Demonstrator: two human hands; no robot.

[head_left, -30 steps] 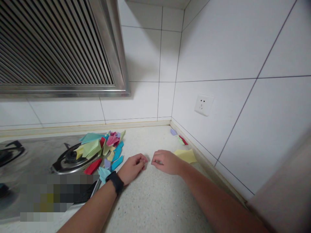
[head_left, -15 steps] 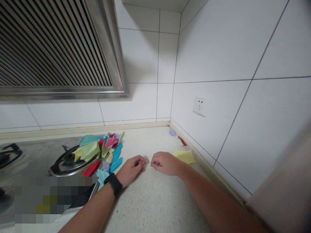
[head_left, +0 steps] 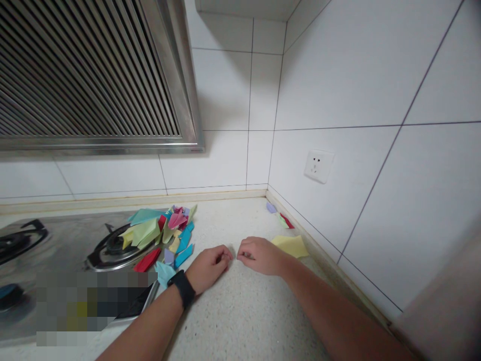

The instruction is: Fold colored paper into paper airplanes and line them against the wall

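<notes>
My left hand (head_left: 211, 268), with a black band (head_left: 183, 289) at the wrist, rests low over the speckled counter (head_left: 240, 316), its fingers curled in. My right hand (head_left: 261, 255) faces it a small gap away, thumb and fingers pinched together. Whatever lies between the fingertips of either hand is too small or hidden to make out. Beyond my right wrist lies a sheet of yellow paper (head_left: 291, 245). Left of my left hand is a heap of folded coloured paper (head_left: 146, 233), partly on the stove burner, with blue folded pieces (head_left: 184, 255) nearest.
A gas stove (head_left: 67, 230) takes up the left, under a slatted metal range hood (head_left: 90, 75). Small purple (head_left: 270, 207) and red (head_left: 286, 220) paper pieces lie along the right wall. A socket (head_left: 319, 166) is set in the tiles. Part of the lower left is pixelated.
The whole view has shifted slightly, so everything appears a little further right. Both hands keep nearly the same curled pose, with their fingertips slightly nearer each other.
</notes>
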